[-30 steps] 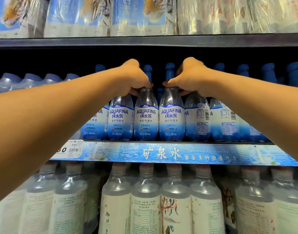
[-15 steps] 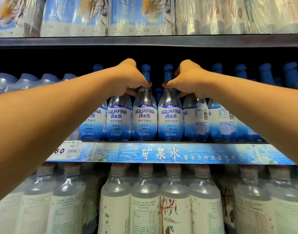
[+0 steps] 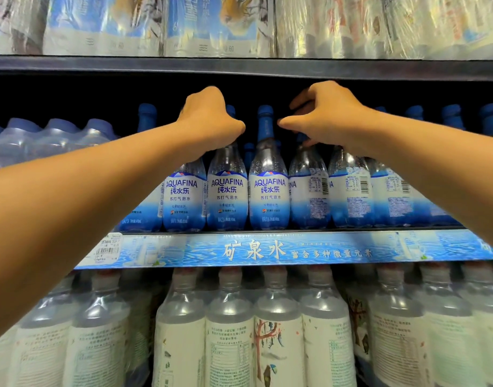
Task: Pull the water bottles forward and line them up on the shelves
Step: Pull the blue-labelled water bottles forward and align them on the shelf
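The left hand point(image 3: 211, 118) is reaching in with its fingers curled down over the neck of a clear plastic Aquafina bottle with a blue cap and blue-white label point(image 3: 227, 196); the fingertips are lying behind the hand, so how tightly they are closing on it cannot be told. The right hand point(image 3: 327, 115) is hanging above the next bottles with its fingers bent and spread apart, the thumb pointing left toward the blue-capped centre bottle point(image 3: 268, 191) without touching it, and the lower fingers are meeting the top of a bottle turned label-sideways point(image 3: 309, 191). All these bottles are standing upright, side by side, along the front edge of the middle shelf with its blue water-patterned strip point(image 3: 267, 251). Below, clear bottles with white illustrated labels point(image 3: 228, 339) are filling the lower shelf. Above, shrink-wrapped packs printed with tigers point(image 3: 220, 23) are sitting on the top shelf.
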A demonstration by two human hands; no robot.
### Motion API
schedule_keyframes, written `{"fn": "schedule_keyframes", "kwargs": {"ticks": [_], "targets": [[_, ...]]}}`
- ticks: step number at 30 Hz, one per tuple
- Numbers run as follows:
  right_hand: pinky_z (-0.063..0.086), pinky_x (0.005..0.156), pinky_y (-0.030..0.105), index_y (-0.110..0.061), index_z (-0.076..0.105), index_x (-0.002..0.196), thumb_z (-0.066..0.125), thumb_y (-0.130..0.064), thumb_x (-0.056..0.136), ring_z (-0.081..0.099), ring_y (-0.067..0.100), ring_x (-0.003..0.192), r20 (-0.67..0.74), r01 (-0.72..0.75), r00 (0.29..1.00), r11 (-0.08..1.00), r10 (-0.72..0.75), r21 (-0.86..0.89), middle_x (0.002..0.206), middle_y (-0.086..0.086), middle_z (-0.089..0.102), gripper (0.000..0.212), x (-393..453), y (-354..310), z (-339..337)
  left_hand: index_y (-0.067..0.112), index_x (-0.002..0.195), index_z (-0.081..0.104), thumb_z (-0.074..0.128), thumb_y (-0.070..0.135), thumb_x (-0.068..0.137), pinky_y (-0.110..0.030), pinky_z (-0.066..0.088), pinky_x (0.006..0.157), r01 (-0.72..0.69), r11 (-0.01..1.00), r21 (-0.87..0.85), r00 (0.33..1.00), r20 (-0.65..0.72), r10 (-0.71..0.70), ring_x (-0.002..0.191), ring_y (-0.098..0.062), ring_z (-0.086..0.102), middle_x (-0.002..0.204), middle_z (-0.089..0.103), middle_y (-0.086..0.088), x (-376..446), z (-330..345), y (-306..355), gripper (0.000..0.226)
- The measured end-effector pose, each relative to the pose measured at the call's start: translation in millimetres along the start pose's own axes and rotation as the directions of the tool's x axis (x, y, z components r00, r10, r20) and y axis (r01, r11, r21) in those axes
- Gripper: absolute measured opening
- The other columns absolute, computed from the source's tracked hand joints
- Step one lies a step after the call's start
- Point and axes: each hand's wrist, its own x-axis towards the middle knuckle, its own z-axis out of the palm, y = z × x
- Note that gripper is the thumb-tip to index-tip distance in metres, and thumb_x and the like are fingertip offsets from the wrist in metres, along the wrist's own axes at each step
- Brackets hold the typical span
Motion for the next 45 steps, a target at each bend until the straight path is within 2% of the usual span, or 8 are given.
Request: {"fn": "schedule_keyframes", "kwargs": {"ticks": [7, 13, 20, 27, 32, 36, 40, 45], "targets": [[0.062, 0.076, 0.043, -0.015, 0.063, 0.116, 0.081, -0.036, 0.078, 0.072, 0.023, 0.087, -0.028, -0.039, 0.999, 0.999, 0.039, -0.009, 0.102, 0.008, 0.070, 0.047, -10.2, 27.3, -34.5, 0.006, 0.093, 0.069, 0.063, 0.029, 0.075, -0.043, 0.055, 0.080, -0.179, 0.982, 0.065, 0.982, -0.057, 0.183, 0.089, -0.029, 0.062, 0.100, 0.070, -0.013, -17.0, 9.2, 27.5, 0.030], [0.058, 0.086, 0.044, -0.013, 0.067, 0.106, 0.083, -0.041, 0.076, 0.068, 0.027, 0.094, -0.036, -0.056, 0.998, 0.995, 0.053, -0.086, 0.103, 0.008, 0.068, 0.044, -3.8, 56.8, -62.9, -0.001, 0.089, 0.067, 0.065, 0.028, 0.077, -0.043, 0.053, 0.061, -0.127, 0.991, -0.038, 0.992, 0.023, 0.128, 0.069, -0.022, 0.055, 0.083, 0.068, -0.014, -25.0, 36.5, 75.1, 0.031], [0.059, 0.084, 0.050, -0.006, 0.068, 0.100, 0.079, -0.035, 0.078, 0.069, 0.031, 0.094, 0.035, -0.071, 0.997, 0.996, 0.073, -0.056, 0.100, 0.014, 0.070, 0.038, 6.4, 84.3, -77.2, 0.013, 0.067, 0.040, 0.066, 0.025, 0.080, -0.030, 0.029, 0.048, -0.066, 0.998, -0.003, 0.998, 0.000, 0.066, 0.058, -0.018, 0.036, 0.065, 0.043, -0.004, -20.9, 62.7, 103.9, 0.032], [0.059, 0.084, 0.050, -0.002, 0.066, 0.100, 0.072, -0.033, 0.081, 0.070, 0.033, 0.094, 0.103, -0.068, 0.992, 0.998, 0.066, 0.015, 0.100, 0.018, 0.071, 0.037, 10.5, 95.3, -69.1, 0.016, 0.087, 0.049, 0.077, 0.032, 0.080, -0.023, 0.036, 0.045, 0.119, 0.991, -0.065, 0.991, 0.072, -0.114, 0.063, -0.014, 0.048, 0.074, 0.049, 0.001, -18.3, 88.0, 117.8, 0.034], [0.059, 0.082, 0.053, 0.000, 0.064, 0.104, 0.069, -0.021, 0.083, 0.071, 0.034, 0.095, 0.171, -0.100, 0.981, 0.994, 0.089, 0.053, 0.105, 0.021, 0.070, 0.030, 11.7, 89.7, -63.6, 0.015, 0.088, 0.052, 0.084, 0.035, 0.074, -0.026, 0.038, 0.049, 0.069, 0.995, 0.076, 0.997, 0.033, -0.072, 0.071, -0.018, 0.054, 0.077, 0.054, -0.002, -17.8, 88.2, 118.0, 0.041], [0.059, 0.083, 0.052, -0.002, 0.058, 0.101, 0.065, -0.010, 0.088, 0.070, 0.034, 0.095, 0.204, -0.095, 0.975, 0.995, 0.092, 0.005, 0.104, 0.021, 0.067, 0.017, 13.0, 82.9, -61.0, 0.015, 0.082, 0.050, 0.082, 0.021, 0.077, -0.013, 0.035, 0.035, 0.107, 0.994, -0.016, 0.986, 0.133, -0.104, 0.058, -0.008, 0.046, 0.071, 0.051, 0.003, -11.2, 82.1, 113.0, 0.033], [0.062, 0.076, 0.042, -0.005, 0.060, 0.093, 0.078, -0.023, 0.083, 0.071, 0.028, 0.083, 0.140, -0.054, 0.988, 0.993, 0.069, -0.108, 0.095, 0.015, 0.069, 0.027, 8.2, 77.2, -63.7, 0.006, 0.098, 0.053, 0.074, 0.002, 0.083, -0.033, 0.060, 0.066, 0.222, 0.955, -0.198, 0.946, 0.281, -0.162, 0.076, -0.023, 0.065, 0.086, 0.061, -0.012, -7.5, 79.0, 111.4, 0.026], [0.061, 0.078, 0.039, -0.006, 0.063, 0.093, 0.080, -0.037, 0.079, 0.070, 0.028, 0.087, 0.089, -0.033, 0.995, 0.984, 0.050, -0.175, 0.096, 0.013, 0.070, 0.039, 4.0, 74.5, -66.7, 0.011, 0.093, 0.049, 0.070, 0.005, 0.086, -0.036, 0.061, 0.067, 0.245, 0.925, -0.289, 0.932, 0.333, -0.143, 0.078, -0.023, 0.067, 0.088, 0.064, -0.012, -5.8, 80.6, 111.7, 0.023]]}}
